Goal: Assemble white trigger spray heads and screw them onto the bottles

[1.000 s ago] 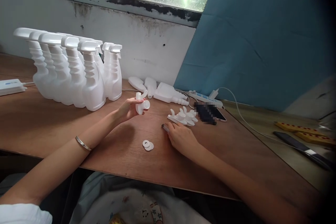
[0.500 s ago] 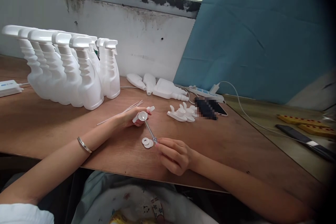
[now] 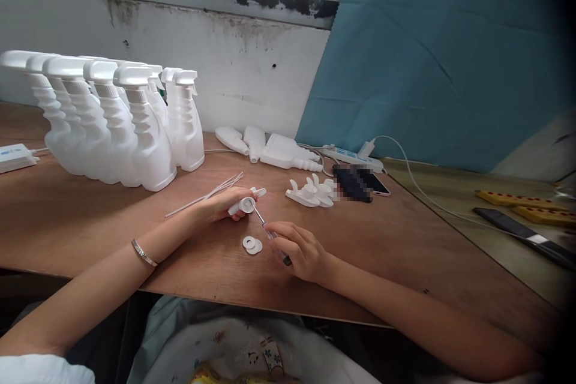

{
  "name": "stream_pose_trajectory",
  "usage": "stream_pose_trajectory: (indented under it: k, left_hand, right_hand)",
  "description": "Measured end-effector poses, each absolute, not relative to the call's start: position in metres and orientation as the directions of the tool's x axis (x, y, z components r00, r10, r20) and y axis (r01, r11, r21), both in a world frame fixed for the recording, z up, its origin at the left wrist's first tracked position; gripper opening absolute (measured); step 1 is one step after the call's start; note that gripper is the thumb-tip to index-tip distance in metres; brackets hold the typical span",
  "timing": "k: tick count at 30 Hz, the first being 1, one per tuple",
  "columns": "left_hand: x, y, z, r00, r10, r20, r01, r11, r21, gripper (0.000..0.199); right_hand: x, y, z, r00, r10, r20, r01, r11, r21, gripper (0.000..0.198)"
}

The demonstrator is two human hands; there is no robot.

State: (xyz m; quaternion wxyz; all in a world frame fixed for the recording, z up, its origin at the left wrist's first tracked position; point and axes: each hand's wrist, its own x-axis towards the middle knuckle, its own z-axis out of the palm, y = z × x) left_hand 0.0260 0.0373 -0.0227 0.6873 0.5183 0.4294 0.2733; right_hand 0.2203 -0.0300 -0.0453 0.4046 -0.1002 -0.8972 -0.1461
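Observation:
My left hand [image 3: 226, 203] is closed around a white spray trigger head [image 3: 247, 204], its round cap opening turned toward me. In my right hand [image 3: 300, 250] is a screwdriver [image 3: 269, 233] with a clear handle and a dark end, fingers closed round the handle. The metal shaft reaches up to the cap opening; how deep the tip sits I cannot tell. Just below, a few white ring washers [image 3: 252, 245] lie overlapping on the wooden table. Thin white tubes [image 3: 204, 197] lie beside my left hand, partly behind it.
Several upright white spray bottles [image 3: 155, 153] stand at the left. White bottles without heads [image 3: 281, 151] lie along the wall. White trigger levers [image 3: 311, 191] are piled right of centre, near a phone [image 3: 377, 183] and a power strip [image 3: 353, 158] with cables. A white box [image 3: 17, 157] sits far left.
My right hand has shifted its grip along the screwdriver, now wrapped over the handle so its dark end shows. The trigger head has tilted and moved slightly down and right.

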Motion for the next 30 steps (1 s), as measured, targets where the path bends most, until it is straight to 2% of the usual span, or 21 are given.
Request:
stream_pose_trajectory:
  k: [4, 8, 13, 17, 23, 26, 30]
  left_hand:
    - [0.028, 0.033, -0.022, 0.454, 0.848, -0.274, 0.118, 0.247, 0.962, 0.018]
    - [0.031, 0.029, -0.022, 0.434, 0.872, -0.226, 0.154, 0.175, 0.972, 0.028]
    - [0.03, 0.032, -0.021, 0.42, 0.837, -0.35, 0.062, 0.359, 0.931, 0.034]
    - [0.026, 0.038, -0.022, 0.457, 0.805, -0.378, 0.059, 0.397, 0.916, 0.035]
    - [0.021, 0.041, -0.022, 0.508, 0.739, -0.443, 0.194, 0.403, 0.894, 0.033]
    - [0.02, 0.042, -0.021, 0.488, 0.73, -0.478, 0.259, 0.402, 0.878, 0.035]
    - [0.021, 0.042, -0.019, 0.468, 0.733, -0.495, 0.287, 0.404, 0.869, 0.035]
  right_hand:
    - [0.22, -0.028, -0.05, -0.663, 0.14, 0.736, 0.301, 0.949, 0.091, 0.023]
    - [0.219, -0.025, -0.052, -0.64, 0.162, 0.751, 0.267, 0.964, 0.02, 0.027]
    - [0.216, -0.024, -0.048, -0.6, 0.233, 0.765, 0.264, 0.961, -0.086, 0.025]
    - [0.218, -0.022, -0.046, -0.558, 0.285, 0.78, 0.243, 0.954, -0.176, 0.021]
    - [0.224, -0.018, -0.044, -0.448, 0.44, 0.778, 0.173, 0.897, -0.407, 0.016]
    - [0.225, -0.019, -0.043, -0.398, 0.564, 0.723, 0.152, 0.818, -0.554, 0.013]
    - [0.223, -0.022, -0.043, -0.351, 0.658, 0.666, 0.086, 0.731, -0.677, 0.009]
